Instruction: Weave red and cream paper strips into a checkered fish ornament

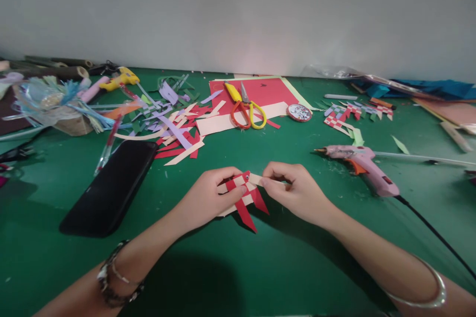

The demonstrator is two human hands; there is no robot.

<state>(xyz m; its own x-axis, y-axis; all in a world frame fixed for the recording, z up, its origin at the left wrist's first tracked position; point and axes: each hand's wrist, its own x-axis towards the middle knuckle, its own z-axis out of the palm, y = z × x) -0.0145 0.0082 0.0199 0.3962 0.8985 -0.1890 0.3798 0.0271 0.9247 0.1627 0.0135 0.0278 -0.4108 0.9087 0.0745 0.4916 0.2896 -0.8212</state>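
Between finger and thumb, my left hand (pixel 211 190) grips a woven paper fish (pixel 248 199) of red and cream strips. A small googly eye (pixel 247 177) sits near its upper tip, and two red pointed ends hang toward me. My right hand (pixel 293 185) pinches a cream paper strip (pixel 256 179) whose left end meets the fish beside the eye. Whether that strip is fixed to the fish or only touches it, I cannot tell. Both hands are just above the green table (pixel 208 267), with the fingers partly hiding the fish.
A pink glue gun (pixel 372 163) with a cord lies at right, a black phone (pixel 111 188) at left. Beyond my hands are scissors (pixel 245 106) on red paper (pixel 275 91), a round dish of googly eyes (pixel 299 112), scattered paper strips (pixel 178 131) and finished woven pieces (pixel 340 121).
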